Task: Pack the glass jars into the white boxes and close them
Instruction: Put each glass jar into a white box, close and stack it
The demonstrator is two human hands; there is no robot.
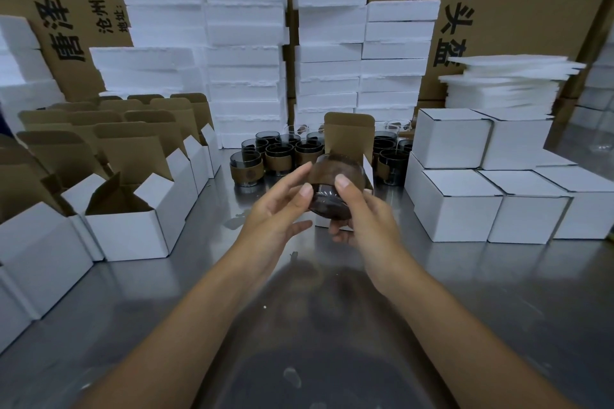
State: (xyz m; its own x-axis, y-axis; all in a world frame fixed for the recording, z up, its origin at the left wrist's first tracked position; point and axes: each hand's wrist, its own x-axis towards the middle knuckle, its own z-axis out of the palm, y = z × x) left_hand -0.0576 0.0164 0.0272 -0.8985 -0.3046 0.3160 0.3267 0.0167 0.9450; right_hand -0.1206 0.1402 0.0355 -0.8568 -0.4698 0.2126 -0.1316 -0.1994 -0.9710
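My right hand [362,212] grips a dark smoked glass jar [327,189] tilted on its side, thumb on top and fingers underneath. My left hand [279,209] is beside it with straight fingers touching the jar's left side. Directly behind the jar stands an open white box [367,169] with its brown lid flap upright. Several more dark jars [279,156] with brown sleeves stand on the steel table behind my hands.
Open empty white boxes [133,222] line the left side. Closed white boxes [481,176] are stacked on the right. White foam blocks [246,43], foam sheets [505,83] and large brown cartons [518,3] fill the back.
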